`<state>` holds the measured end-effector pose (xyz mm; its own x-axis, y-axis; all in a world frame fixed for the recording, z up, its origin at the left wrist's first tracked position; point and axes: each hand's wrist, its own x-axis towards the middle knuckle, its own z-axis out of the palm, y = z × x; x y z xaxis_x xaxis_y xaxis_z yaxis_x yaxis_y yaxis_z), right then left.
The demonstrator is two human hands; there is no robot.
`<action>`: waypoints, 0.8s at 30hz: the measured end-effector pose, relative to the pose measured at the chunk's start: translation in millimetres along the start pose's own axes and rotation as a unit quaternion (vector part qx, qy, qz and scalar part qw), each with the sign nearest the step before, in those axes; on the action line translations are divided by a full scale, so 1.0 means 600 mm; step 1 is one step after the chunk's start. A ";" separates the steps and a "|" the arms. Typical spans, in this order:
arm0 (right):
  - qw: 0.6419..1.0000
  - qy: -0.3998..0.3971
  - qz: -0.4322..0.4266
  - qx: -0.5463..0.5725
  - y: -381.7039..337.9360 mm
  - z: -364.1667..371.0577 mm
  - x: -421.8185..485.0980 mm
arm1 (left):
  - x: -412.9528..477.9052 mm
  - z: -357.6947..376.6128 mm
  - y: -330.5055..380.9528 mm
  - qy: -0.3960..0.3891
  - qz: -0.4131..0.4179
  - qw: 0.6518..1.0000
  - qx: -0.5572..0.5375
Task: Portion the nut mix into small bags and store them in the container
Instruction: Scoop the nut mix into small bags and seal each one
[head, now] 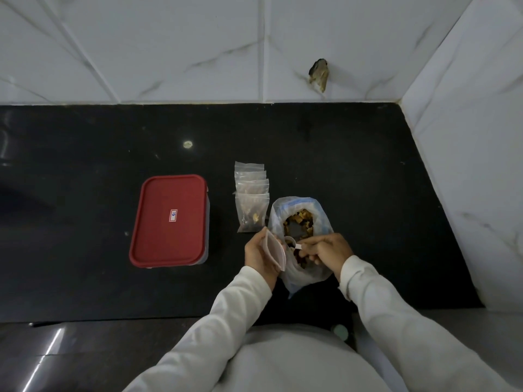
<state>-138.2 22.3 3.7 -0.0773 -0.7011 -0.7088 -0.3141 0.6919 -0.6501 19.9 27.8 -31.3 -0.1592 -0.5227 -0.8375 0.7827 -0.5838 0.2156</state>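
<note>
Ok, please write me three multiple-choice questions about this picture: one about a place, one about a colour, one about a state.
1. The container stands on which side of the filled small bags? A. left B. right C. on top of them
2. What colour is the lid? A. blue B. red C. green
3. The large bag of nut mix is: A. knotted shut B. open at the top C. empty and flat
Answers: 1 A, dark counter shows between it and the bags on its right; 2 B, the lid is plainly red; 3 B, nuts show through its open mouth.
</note>
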 end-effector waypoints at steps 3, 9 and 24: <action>1.000 0.002 0.006 0.024 0.000 -0.002 -0.002 | -0.010 0.007 0.006 0.013 -0.002 1.000 -0.003; 0.995 -0.003 0.017 0.098 0.008 -0.020 -0.010 | -0.020 0.007 0.016 0.018 -0.002 1.000 -0.010; 0.977 -0.007 -0.124 0.176 -0.050 -0.033 -0.123 | -0.029 -0.005 0.031 0.022 -0.032 0.997 0.073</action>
<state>-141.7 49.8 81.1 -0.0272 -0.8541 -0.5195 0.0229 0.5190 -0.8545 39.2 27.7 -14.2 -0.1775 -0.4556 -0.8723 0.6754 -0.7011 0.2287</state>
